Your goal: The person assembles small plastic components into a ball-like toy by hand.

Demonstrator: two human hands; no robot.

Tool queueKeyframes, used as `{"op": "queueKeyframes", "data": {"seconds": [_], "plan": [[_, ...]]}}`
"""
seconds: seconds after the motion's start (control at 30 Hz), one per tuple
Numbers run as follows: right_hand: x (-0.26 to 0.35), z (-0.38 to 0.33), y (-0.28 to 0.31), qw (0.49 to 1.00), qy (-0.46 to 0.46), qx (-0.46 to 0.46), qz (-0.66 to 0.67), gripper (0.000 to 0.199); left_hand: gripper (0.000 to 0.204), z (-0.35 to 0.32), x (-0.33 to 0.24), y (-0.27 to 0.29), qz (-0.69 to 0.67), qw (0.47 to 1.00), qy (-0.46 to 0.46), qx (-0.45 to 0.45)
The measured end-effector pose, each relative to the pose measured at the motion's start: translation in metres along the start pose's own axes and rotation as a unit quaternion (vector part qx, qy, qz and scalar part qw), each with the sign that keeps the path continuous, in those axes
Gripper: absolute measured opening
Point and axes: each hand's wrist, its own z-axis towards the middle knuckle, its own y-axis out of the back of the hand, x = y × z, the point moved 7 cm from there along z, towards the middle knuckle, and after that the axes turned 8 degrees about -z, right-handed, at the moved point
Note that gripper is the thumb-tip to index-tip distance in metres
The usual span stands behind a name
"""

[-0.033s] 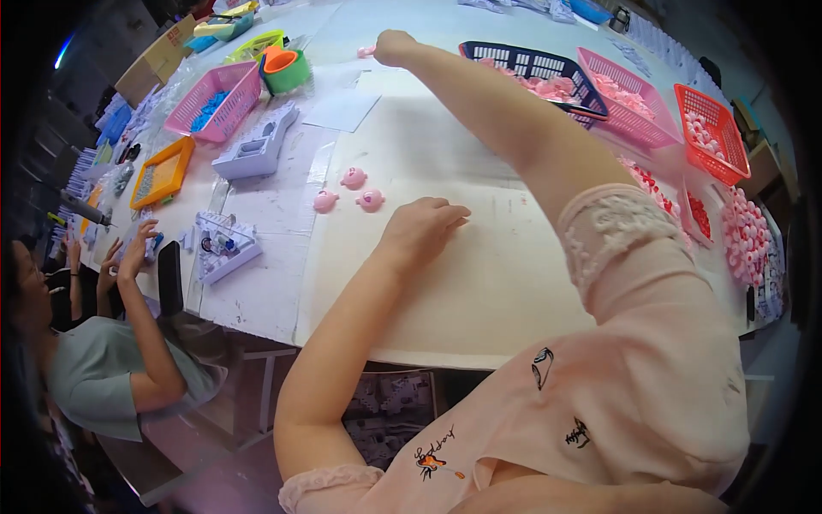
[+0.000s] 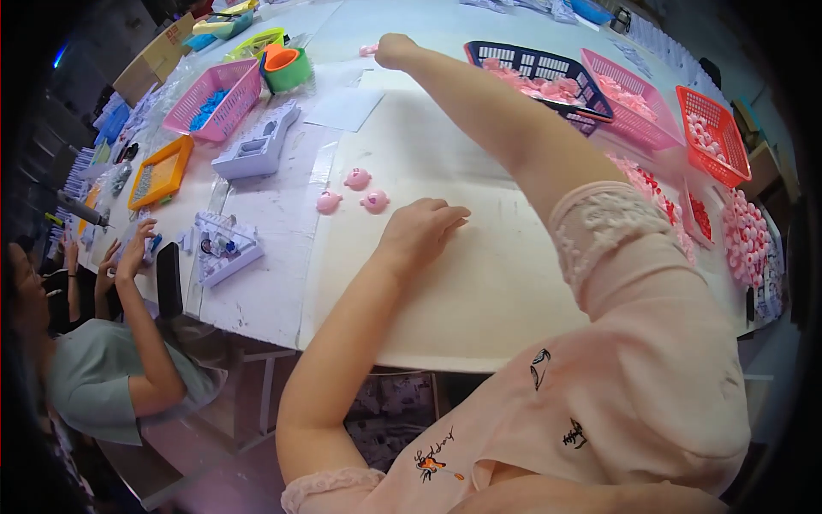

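My right hand reaches far across the table, its fingers closed at a small pink plastic piece that pokes out to the left. The grip itself is partly hidden by the back of the hand. My left hand lies on the pale work board, fingers loosely bent and a little apart, with nothing visible in them. Just left of it sit three round pink plastic pieces with small side tabs: a pink piece at the back, another pink piece, and a third pink piece nearest the hand.
Beyond my right forearm stand a dark blue basket of pink parts, a pink basket and a red basket. Leftward are a lilac plastic housing, an orange tray and a green tape dispenser-like ring. A co-worker sits at left.
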Motion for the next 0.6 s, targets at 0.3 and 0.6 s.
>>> {"op": "queueKeyframes", "data": {"seconds": [0.3, 0.6], "plan": [[-0.095, 0.12, -0.066, 0.99, -0.006, -0.095, -0.103, 0.042, 0.012, 0.001, -0.006, 0.01, -0.136, 0.99, 0.01, -0.033], [-0.003, 0.159, -0.14, 0.91, 0.27, 0.136, -0.283, 0.041, 0.023, -0.01, 0.007, 0.017, -0.218, 0.974, 0.006, -0.065]]}}
